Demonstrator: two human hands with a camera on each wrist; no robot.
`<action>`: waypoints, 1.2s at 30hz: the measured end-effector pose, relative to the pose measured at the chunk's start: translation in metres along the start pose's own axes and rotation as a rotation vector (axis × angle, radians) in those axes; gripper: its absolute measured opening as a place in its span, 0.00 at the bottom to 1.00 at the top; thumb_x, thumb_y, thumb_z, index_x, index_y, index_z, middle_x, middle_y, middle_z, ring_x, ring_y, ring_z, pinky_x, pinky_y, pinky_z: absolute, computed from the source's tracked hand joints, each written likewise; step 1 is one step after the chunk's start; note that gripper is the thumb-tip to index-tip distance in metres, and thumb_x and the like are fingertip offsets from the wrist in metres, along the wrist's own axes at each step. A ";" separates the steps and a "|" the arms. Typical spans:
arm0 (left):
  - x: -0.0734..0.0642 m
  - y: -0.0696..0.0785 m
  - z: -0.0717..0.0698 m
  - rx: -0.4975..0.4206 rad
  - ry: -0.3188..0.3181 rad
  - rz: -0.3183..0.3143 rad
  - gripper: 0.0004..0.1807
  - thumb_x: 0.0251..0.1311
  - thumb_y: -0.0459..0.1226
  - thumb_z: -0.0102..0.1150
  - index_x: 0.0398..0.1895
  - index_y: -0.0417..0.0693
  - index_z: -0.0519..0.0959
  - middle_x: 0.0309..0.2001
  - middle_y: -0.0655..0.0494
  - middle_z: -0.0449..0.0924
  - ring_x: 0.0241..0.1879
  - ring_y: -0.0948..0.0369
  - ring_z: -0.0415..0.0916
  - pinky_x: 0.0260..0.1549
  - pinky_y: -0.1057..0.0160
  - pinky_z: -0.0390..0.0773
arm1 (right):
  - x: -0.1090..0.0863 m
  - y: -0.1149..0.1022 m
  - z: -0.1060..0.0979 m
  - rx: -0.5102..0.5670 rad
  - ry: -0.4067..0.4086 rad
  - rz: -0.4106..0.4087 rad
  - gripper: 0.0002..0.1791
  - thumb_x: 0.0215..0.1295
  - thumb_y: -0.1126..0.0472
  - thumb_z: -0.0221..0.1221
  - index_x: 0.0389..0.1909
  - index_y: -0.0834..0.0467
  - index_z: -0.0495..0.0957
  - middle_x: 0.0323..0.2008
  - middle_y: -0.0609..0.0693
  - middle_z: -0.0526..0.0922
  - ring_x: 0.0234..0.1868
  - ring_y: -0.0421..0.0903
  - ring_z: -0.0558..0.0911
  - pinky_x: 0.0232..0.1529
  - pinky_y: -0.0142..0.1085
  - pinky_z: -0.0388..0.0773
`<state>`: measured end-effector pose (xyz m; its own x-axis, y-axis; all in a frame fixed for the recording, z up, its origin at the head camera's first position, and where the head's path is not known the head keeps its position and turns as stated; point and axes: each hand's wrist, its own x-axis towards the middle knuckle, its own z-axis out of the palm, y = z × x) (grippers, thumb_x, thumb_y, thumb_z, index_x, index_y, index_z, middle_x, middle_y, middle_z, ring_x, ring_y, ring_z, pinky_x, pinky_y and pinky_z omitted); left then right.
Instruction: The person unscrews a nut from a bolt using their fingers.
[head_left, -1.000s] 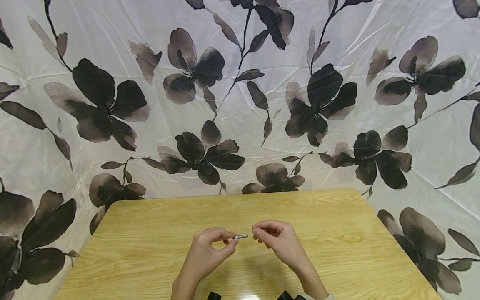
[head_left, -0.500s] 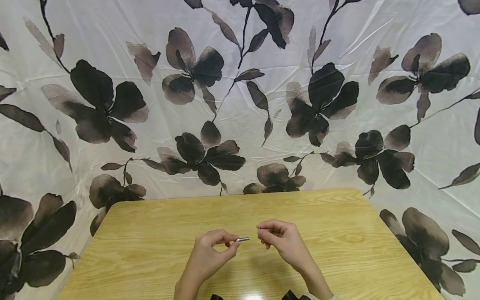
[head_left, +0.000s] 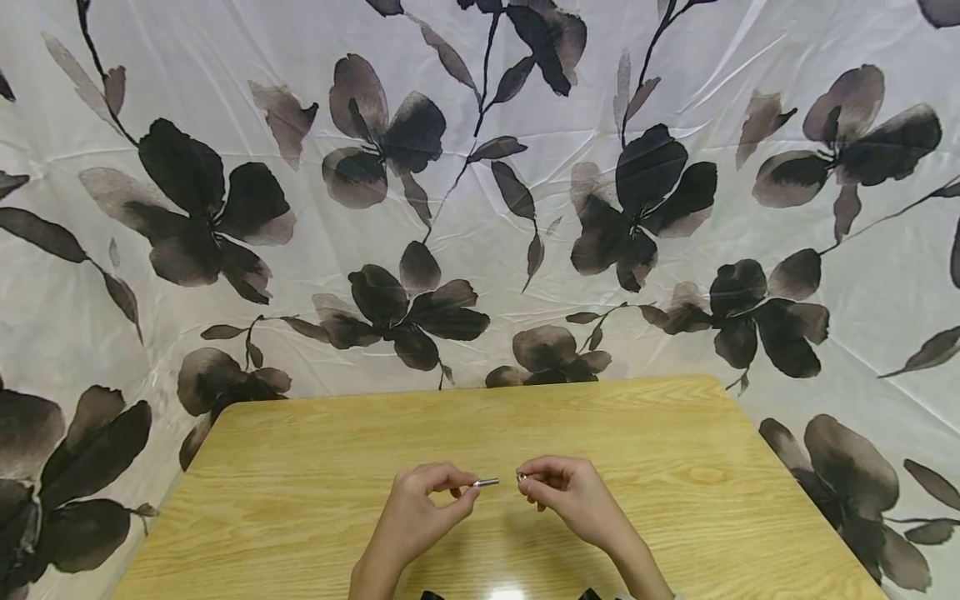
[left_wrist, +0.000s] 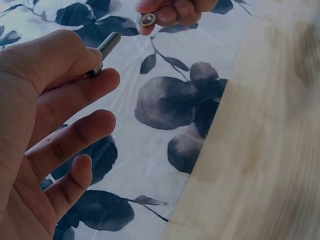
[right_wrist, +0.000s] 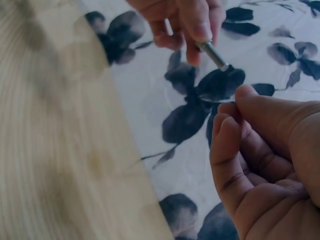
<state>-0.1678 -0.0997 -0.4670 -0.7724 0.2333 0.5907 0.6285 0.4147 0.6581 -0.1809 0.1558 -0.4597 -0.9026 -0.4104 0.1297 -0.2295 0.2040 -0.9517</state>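
Observation:
Between thumb and index finger, my left hand pinches a silver bolt by its head, the threaded shank pointing right toward the other hand. The remaining left fingers are spread loosely in the left wrist view. My right hand pinches a small metal nut at its fingertips, the hole facing the bolt. Bolt and nut are apart, with a short gap between them in the head view. In the right wrist view the right thumb and fingers hide the nut, while the shank of the bolt shows beyond them.
Both hands are above a light wood-grain table with rounded far corners. Behind and beside it hangs a white cloth printed with dark flowers. Dark objects show at the bottom edge near the wrists.
My right hand has drawn a little to the right and then lowered, so the nut now shows at its fingertips. The left hand with the bolt has shifted slightly right and down.

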 end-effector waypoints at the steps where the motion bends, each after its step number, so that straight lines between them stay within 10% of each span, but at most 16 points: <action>1: -0.001 -0.001 0.000 0.003 -0.004 -0.003 0.10 0.53 0.29 0.75 0.31 0.56 0.89 0.33 0.67 0.90 0.30 0.72 0.81 0.34 0.63 0.83 | -0.001 0.002 0.000 -0.002 -0.001 0.004 0.13 0.72 0.58 0.64 0.49 0.62 0.85 0.39 0.65 0.86 0.32 0.39 0.84 0.36 0.41 0.86; 18: -0.020 -0.030 0.012 -0.002 -0.060 -0.011 0.10 0.52 0.29 0.76 0.30 0.55 0.89 0.31 0.69 0.89 0.28 0.73 0.78 0.30 0.62 0.81 | 0.002 0.029 0.007 -0.089 -0.024 0.015 0.13 0.70 0.58 0.66 0.46 0.65 0.87 0.38 0.58 0.90 0.35 0.42 0.86 0.33 0.31 0.81; 36: -0.034 -0.050 0.019 -0.041 -0.265 -0.307 0.06 0.56 0.39 0.76 0.28 0.63 0.89 0.32 0.66 0.84 0.34 0.64 0.79 0.35 0.65 0.79 | 0.006 0.056 0.025 -0.074 -0.153 0.118 0.08 0.69 0.64 0.65 0.41 0.66 0.86 0.30 0.56 0.88 0.23 0.39 0.80 0.22 0.27 0.76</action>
<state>-0.1747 -0.1119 -0.5290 -0.9181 0.3252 0.2264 0.3641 0.4666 0.8060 -0.1903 0.1428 -0.5191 -0.8602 -0.5090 -0.0311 -0.1563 0.3212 -0.9340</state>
